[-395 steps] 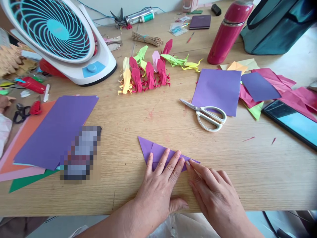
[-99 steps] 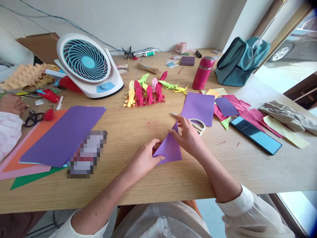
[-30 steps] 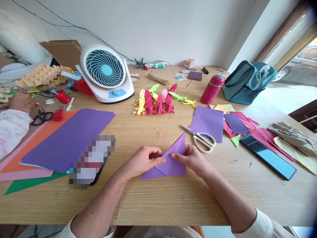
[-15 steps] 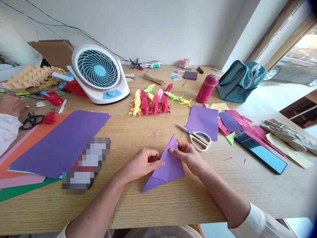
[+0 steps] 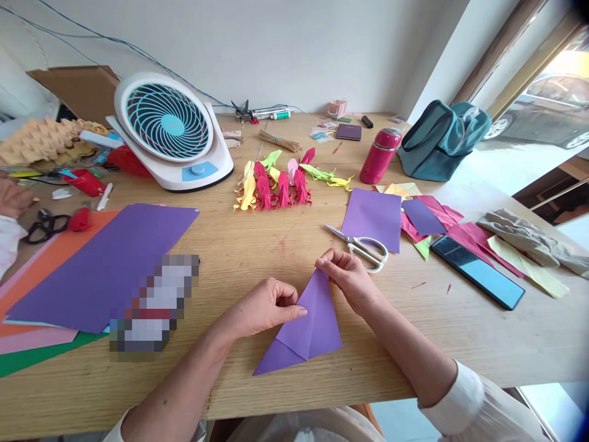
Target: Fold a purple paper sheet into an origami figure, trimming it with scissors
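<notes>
Between my hands is a folded sheet of purple paper [image 5: 317, 325], roughly triangular, with creases and a loose flap at its lower left. My left hand [image 5: 271, 307] pinches its left edge, thumb on top and fingers curled behind. At the top corner my right hand [image 5: 345, 273] pinches the paper between thumb and fingers. White-handled scissors [image 5: 368, 248] lie just beyond my right hand, with their blades partly over a flat purple sheet [image 5: 375, 215]. Further back stand several small folded paper figures [image 5: 283, 184] in red, yellow, green and pink.
At left lie stacked coloured sheets [image 5: 101, 264] and a blurred-out object [image 5: 154, 307]; a fan [image 5: 170, 129] stands behind. On the right are a phone [image 5: 478, 270], paper scraps [image 5: 473, 236], a red flask [image 5: 381, 156] and a teal bag [image 5: 442, 141]. Another person's hand [image 5: 16, 196] shows at far left.
My right hand has slid up to the paper's top corner. The paper has shifted down a little and its lower left flap reaches further out. The camera view has moved slightly.
</notes>
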`<action>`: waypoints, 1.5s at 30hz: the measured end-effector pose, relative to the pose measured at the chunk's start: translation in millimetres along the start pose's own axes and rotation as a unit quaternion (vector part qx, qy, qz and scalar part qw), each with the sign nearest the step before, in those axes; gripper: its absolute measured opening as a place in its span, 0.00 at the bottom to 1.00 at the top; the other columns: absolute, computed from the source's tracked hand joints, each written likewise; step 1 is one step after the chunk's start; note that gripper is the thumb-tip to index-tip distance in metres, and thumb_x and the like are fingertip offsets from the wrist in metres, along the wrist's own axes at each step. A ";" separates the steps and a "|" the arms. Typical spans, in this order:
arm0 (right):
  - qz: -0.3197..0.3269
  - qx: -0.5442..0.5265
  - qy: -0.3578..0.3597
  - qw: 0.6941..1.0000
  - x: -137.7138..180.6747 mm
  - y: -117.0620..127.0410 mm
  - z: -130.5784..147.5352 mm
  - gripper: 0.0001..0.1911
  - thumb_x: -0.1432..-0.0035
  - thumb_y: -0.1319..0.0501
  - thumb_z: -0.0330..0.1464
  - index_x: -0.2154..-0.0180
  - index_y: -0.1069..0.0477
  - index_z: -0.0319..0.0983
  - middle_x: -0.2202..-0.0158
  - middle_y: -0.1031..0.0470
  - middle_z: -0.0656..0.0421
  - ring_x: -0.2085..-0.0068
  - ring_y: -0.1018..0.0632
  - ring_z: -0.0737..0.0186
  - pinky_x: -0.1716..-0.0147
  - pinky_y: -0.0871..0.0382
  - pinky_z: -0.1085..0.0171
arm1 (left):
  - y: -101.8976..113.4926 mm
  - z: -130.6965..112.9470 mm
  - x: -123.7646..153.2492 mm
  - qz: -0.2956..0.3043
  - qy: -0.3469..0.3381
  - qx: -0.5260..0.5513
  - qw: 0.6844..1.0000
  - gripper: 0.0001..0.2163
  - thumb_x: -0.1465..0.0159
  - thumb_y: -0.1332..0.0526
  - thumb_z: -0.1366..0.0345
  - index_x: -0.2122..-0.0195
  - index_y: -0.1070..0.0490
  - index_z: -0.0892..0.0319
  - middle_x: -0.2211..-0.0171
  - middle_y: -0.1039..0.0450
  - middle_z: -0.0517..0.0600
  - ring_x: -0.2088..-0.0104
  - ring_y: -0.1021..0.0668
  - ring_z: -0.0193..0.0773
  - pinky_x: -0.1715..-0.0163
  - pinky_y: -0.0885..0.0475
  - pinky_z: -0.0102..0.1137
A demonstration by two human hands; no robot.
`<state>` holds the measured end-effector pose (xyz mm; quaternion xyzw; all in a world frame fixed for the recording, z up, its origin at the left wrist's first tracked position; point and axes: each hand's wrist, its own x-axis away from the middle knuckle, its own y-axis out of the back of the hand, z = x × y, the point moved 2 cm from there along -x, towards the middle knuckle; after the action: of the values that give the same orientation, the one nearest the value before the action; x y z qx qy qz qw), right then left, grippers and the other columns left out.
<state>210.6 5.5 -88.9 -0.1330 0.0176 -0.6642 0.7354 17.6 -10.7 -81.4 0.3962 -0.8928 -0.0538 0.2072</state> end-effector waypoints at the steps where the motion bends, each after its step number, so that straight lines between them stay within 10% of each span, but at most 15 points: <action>1: -0.011 0.003 0.009 1.000 -0.3 1.2 0.1 0.21 0.54 0.27 0.47 0.76 0.29 0.39 0.79 0.35 0.65 0.76 0.38 0.70 0.75 0.44 0.67 | 1.0 -0.3 0.1 0.001 -0.004 0.012 1.000 0.20 0.40 0.35 0.55 0.80 0.42 0.59 0.80 0.47 0.40 0.77 0.44 0.28 0.77 0.49 0.27; 9: -0.064 0.081 0.125 0.987 -0.1 12.3 4.6 0.10 0.41 0.35 0.41 0.62 0.28 0.42 0.69 0.30 0.61 0.71 0.32 0.66 0.69 0.35 0.64 | 18.6 -4.7 0.6 -0.152 -0.008 0.212 0.965 0.18 0.46 0.30 0.51 0.68 0.28 0.61 0.75 0.33 0.43 0.74 0.32 0.29 0.72 0.38 0.25; 16: -0.009 0.491 0.408 0.770 18.1 -8.4 5.1 0.26 0.38 0.43 0.23 0.40 0.38 0.42 0.52 0.30 0.50 0.52 0.28 0.53 0.52 0.31 0.52 | 26.8 -3.9 0.9 -0.286 -0.049 0.238 0.927 0.30 0.44 0.29 0.55 0.42 0.35 0.59 0.77 0.36 0.39 0.76 0.32 0.29 0.75 0.38 0.23; 24: 0.016 0.543 0.482 0.687 30.5 -13.9 9.3 0.19 0.39 0.42 0.23 0.47 0.29 0.44 0.51 0.25 0.52 0.57 0.27 0.54 0.59 0.35 0.53 | 17.1 -0.3 -3.2 -0.297 -0.105 0.156 0.936 0.14 0.39 0.32 0.57 0.57 0.24 0.59 0.77 0.38 0.40 0.76 0.34 0.28 0.75 0.39 0.24; 29: 0.023 0.453 0.485 0.748 31.5 -10.0 12.4 0.16 0.37 0.42 0.24 0.52 0.24 0.46 0.57 0.21 0.55 0.60 0.25 0.57 0.60 0.35 0.54 | 12.8 -7.5 1.0 -0.312 -0.103 0.104 0.939 0.13 0.32 0.42 0.56 0.60 0.23 0.60 0.73 0.28 0.46 0.72 0.27 0.33 0.71 0.33 0.27; 36: -0.055 0.094 0.183 0.977 15.9 0.5 1.6 0.08 0.40 0.34 0.41 0.63 0.21 0.45 0.64 0.20 0.56 0.63 0.24 0.56 0.62 0.28 0.57 | 13.8 -21.4 14.5 -0.399 -0.199 -0.038 0.894 0.10 0.32 0.41 0.59 0.58 0.23 0.57 0.59 0.24 0.52 0.57 0.24 0.40 0.57 0.30 0.31; 45: 0.060 -0.027 -0.030 0.997 12.7 -11.9 -8.9 0.18 0.51 0.27 0.47 0.66 0.20 0.40 0.69 0.20 0.58 0.68 0.24 0.60 0.63 0.27 0.61 | 16.9 -14.6 6.4 -0.201 -0.069 0.138 0.967 0.18 0.35 0.40 0.49 0.62 0.24 0.61 0.70 0.24 0.49 0.69 0.25 0.36 0.67 0.31 0.29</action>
<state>198.7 -9.5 -93.0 -0.1713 0.0218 -0.6142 0.7700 8.2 -2.9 -61.6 0.5880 -0.8056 0.0018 0.0734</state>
